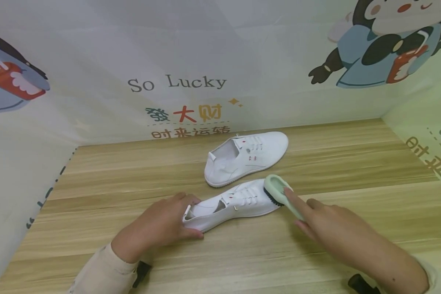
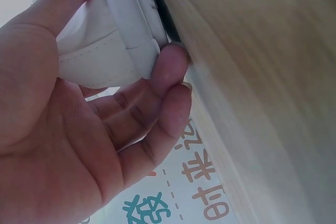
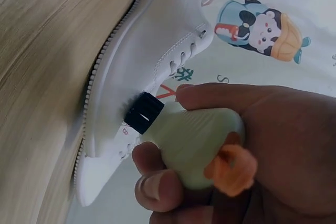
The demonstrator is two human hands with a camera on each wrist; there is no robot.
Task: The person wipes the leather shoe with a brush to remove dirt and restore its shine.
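Note:
A white lace-up shoe (image 1: 248, 202) lies on the wooden surface with its toe to the right. My left hand (image 1: 163, 222) grips its heel, thumb along the near side; in the left wrist view the fingers (image 2: 170, 69) curl under the heel's sole edge. My right hand (image 1: 325, 222) holds a pale green shoe brush (image 1: 277, 188) by the handle, index finger along its top. The brush's black bristles (image 3: 144, 113) rest against the shoe's toe. An orange loop (image 3: 231, 169) hangs from the handle end in the right wrist view.
A second white shoe (image 1: 248, 157) lies just behind the first, toe also right. Printed white sheets (image 1: 279, 81) with cartoon figures and lettering stand behind and beside the wooden surface (image 1: 114, 175). Dark wrist-camera mounts (image 1: 361, 283) show under both wrists.

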